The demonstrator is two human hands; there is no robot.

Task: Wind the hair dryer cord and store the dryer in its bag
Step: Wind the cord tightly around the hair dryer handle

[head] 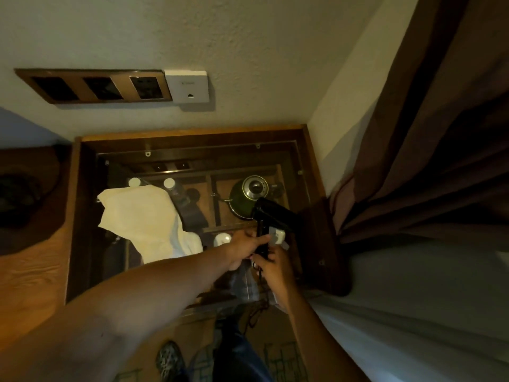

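Dryer (271, 216) in both hands, white bag (148, 219) left, kettle (248, 194) behind

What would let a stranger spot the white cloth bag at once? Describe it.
Start at the brown wooden cabinet with the glass top under the wall socket panel. On the left half of the glass lies the white cloth bag, crumpled and flat. It is the only large pale soft thing there; the small white bottle caps beside it are round and hard.

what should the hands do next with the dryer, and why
Probably start looping the cord around the handle. Both hands, left hand and right hand, already grip the black hair dryer by its handle above the glass-topped cabinet, while the cord hangs loose below them and the white cloth bag lies unused beside it.
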